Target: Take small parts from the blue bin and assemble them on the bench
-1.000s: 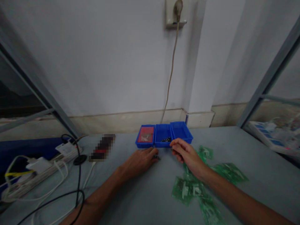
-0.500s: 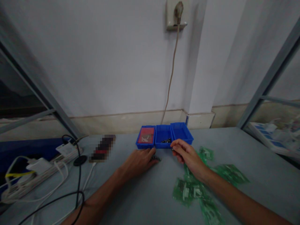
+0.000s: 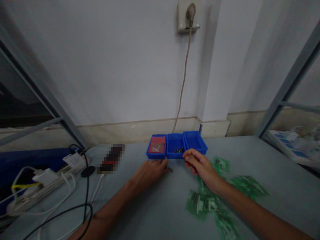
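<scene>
My left hand (image 3: 153, 171) rests low over the table with its fingers curled. Small shiny metal parts (image 3: 170, 169), possibly screws, stick out past its thumb and index finger. My right hand (image 3: 198, 164) pinches a small dark piece (image 3: 185, 160) between thumb and fingertips; its kind is too small to make out. Just beyond both hands, three blue bins stand side by side. The left bin (image 3: 156, 156) has a red card and a small clear bag in it. In the middle bin (image 3: 175, 141) lies a little heap of dark, shiny parts (image 3: 179, 150). The right bin (image 3: 193, 138) shows only its bare floor.
Several green plastic bags (image 3: 247, 186) lie around and under my right forearm. On the left are a pixelated phone-like object (image 3: 111, 159), a power strip (image 3: 47, 185) and loose cables (image 3: 87, 190). A wall (image 3: 130, 66) rises behind the table (image 3: 160, 213).
My left thumb has drawn in closer to the fingers, and less of the metal parts shows beside it. My right hand keeps its pinch in nearly the same place.
</scene>
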`<state>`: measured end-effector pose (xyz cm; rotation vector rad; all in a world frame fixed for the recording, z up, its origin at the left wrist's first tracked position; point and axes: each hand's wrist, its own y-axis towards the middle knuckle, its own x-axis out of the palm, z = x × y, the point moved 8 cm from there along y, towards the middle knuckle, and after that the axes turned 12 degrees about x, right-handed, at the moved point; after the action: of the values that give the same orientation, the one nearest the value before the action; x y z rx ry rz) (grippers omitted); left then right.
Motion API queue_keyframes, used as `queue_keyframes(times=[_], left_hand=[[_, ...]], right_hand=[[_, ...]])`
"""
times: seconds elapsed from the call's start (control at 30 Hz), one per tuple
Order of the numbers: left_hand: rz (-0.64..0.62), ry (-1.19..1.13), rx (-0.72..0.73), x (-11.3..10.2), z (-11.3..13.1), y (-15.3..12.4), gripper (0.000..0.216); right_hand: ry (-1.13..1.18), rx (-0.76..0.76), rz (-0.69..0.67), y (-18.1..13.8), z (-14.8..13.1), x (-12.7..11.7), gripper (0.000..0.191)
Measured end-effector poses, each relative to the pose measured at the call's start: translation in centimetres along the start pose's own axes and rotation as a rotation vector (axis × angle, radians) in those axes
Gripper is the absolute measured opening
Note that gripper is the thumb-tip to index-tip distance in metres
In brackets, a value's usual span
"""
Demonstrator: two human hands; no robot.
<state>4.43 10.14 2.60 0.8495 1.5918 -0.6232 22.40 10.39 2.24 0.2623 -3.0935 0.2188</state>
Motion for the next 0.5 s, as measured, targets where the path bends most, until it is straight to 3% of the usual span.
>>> queue_keyframes(times=[0.5], left_hand=[[-0.019, 0.075, -0.007, 0.38, 0.62, 0.19, 0.022]], right_hand=[[0.004, -0.007, 0.011, 0.12, 0.0, -0.16, 0.031]])
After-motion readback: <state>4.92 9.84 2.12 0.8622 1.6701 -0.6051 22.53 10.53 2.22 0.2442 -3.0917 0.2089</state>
